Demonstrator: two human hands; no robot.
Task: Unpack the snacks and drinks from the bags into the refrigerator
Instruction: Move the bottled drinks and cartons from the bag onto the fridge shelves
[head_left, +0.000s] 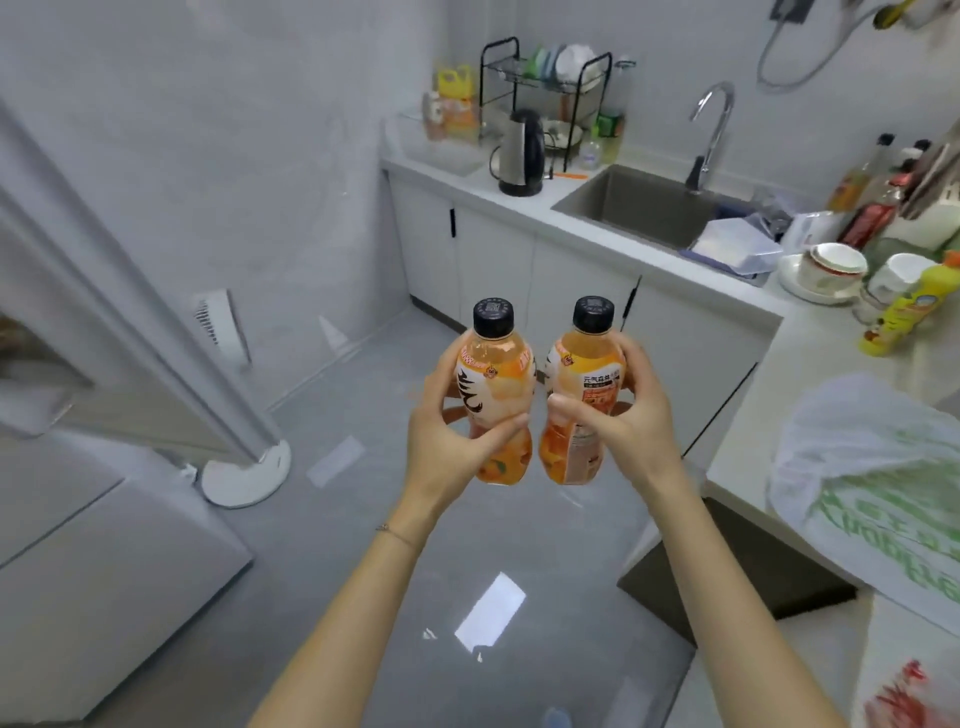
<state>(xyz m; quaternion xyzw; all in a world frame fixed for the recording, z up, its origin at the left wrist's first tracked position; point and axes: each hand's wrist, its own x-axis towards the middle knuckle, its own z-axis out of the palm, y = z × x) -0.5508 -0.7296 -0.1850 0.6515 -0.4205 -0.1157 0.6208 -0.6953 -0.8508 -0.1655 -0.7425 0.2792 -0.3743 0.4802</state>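
Head view is showing both forearms reaching forward over the grey floor (519, 571), each hand carrying one drink. The left hand (452, 431) is gripping the left bottle (496, 384), its fingers (444, 371) curling round the far side while the thumb is pressing across the label. The right hand (623, 415) is gripping the right bottle (582, 374) the same way, with its fingers (631, 353) wrapping the shoulder. Both orange bottles are standing upright, capped, and hanging in the air just beside each other between the two sets of fingers, resting on nothing. To the right of the right fingers, a white bag (883, 483) with green print is slumping on the table (737, 457), and a second bag (904, 696) with red print is peeking in lower down; what is remaining inside them is not showing. Well to the left of the left fingers, the refrigerator (93, 561) is standing, seemingly with its door swung open. Beyond the fingertips, a kettle (522, 156) and a sink (639, 208) are sitting along the far table. Judging by this, the unpacking is partway along: these two drinks are out of the bags but not yet shelved, and the bags are probably holding more.
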